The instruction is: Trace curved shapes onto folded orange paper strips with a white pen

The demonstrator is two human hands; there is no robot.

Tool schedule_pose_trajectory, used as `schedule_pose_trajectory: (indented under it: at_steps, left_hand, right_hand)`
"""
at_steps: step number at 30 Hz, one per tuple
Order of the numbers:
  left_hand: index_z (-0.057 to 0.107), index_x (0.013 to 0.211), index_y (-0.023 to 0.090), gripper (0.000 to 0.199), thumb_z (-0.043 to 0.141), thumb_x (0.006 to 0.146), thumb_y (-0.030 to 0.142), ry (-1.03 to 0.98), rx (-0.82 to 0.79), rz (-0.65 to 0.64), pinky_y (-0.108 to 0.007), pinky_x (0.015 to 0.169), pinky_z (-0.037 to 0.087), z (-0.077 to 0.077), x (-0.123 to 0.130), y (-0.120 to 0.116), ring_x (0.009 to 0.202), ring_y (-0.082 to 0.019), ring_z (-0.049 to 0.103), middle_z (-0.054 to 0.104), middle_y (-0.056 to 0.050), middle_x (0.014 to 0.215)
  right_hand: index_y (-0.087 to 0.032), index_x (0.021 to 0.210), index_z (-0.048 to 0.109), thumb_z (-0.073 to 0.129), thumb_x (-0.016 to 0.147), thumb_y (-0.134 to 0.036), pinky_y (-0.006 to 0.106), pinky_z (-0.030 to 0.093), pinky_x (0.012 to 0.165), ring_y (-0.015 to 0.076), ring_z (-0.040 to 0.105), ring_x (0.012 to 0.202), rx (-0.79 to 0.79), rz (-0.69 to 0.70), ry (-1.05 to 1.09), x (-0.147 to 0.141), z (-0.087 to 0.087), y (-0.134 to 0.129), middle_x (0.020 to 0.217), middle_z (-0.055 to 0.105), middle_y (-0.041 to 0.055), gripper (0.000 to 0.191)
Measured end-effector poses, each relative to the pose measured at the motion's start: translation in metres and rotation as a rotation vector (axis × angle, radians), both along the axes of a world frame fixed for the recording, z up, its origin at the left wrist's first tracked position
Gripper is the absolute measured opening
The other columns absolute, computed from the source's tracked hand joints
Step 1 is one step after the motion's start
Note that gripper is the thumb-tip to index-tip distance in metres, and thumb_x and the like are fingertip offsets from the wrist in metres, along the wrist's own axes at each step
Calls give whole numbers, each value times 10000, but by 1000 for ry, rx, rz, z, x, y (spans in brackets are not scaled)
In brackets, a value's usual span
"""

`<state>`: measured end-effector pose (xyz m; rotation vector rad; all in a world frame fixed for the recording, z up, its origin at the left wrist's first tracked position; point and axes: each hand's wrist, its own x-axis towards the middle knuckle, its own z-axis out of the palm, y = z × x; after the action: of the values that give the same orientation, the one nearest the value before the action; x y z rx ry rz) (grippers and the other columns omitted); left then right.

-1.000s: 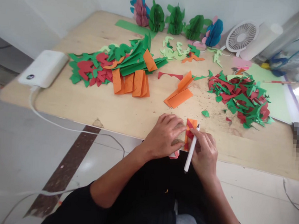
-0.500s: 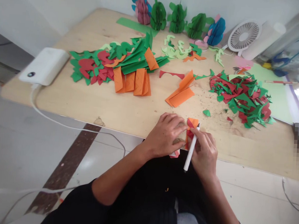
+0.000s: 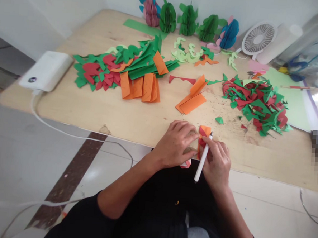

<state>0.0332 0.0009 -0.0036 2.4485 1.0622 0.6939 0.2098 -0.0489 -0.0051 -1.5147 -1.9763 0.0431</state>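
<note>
At the table's near edge lies an orange paper strip (image 3: pixel 206 129) with a red paper piece (image 3: pixel 202 141) on top. My left hand (image 3: pixel 177 143) rests at its left side, fingers bent and apart. Its index finger and thumb reach the strip's edge with a gap between them. A white pen (image 3: pixel 201 163) with a dark tip is held in my right hand (image 3: pixel 217 162), slanting down past the table edge. The right fingertips also touch the red piece. Below my left palm a small red and white item (image 3: pixel 185 164) shows, partly hidden.
Folded orange strips (image 3: pixel 192 99) lie ahead. Green and red cut shapes (image 3: pixel 97 70) sit left, paper scraps (image 3: pixel 257 103) right. Paper figures (image 3: pixel 188 22) and a small fan (image 3: pixel 258 39) stand along the wall. A white box (image 3: pixel 47 71) trails a cable off the edge.
Almost nothing differs. Both hands, the pen and the papers keep their places; the view has shifted very slightly.
</note>
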Motion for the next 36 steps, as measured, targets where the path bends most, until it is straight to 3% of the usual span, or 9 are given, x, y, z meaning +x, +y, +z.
schedule_pose_trajectory:
  at_steps: [10, 17, 27, 36]
  left_hand:
    - [605, 1248, 155, 403, 547, 874, 294, -26, -16, 41, -461, 1087, 332, 4, 5, 0, 1198, -276, 483, 607, -102, 1234]
    - [646, 1185, 162, 339, 511, 907, 304, 16, 22, 42, -484, 1062, 363, 5, 9, 1, 1171, -285, 487, 611, -108, 1186]
    - [625, 1224, 134, 373, 487, 919, 296, 24, 6, -3, -537, 1116, 317, 4, 8, 2, 1288, -314, 441, 574, -129, 1356]
    - [601, 1264, 140, 405, 480, 922, 322, 32, -15, 0, -548, 1128, 307, 4, 8, 2, 1329, -319, 432, 573, -122, 1383]
  right_hand:
    - [-216, 1136, 632, 494, 911, -125, 373, 477, 777, 222, 594, 834, 20, -8, -20, 0, -2, 0, 887, 671, 68, 279]
    - [-202, 1130, 635, 503, 912, -135, 367, 470, 752, 224, 595, 824, 20, 1, -8, -1, -1, 0, 867, 673, 68, 264]
    - [-196, 1128, 612, 508, 931, -126, 377, 477, 781, 223, 610, 859, 31, 1, -13, -2, -2, 0, 903, 684, 75, 233]
    - [-196, 1132, 623, 501, 922, -116, 375, 475, 784, 226, 618, 882, 29, -1, 6, -2, -2, -1, 930, 691, 80, 256]
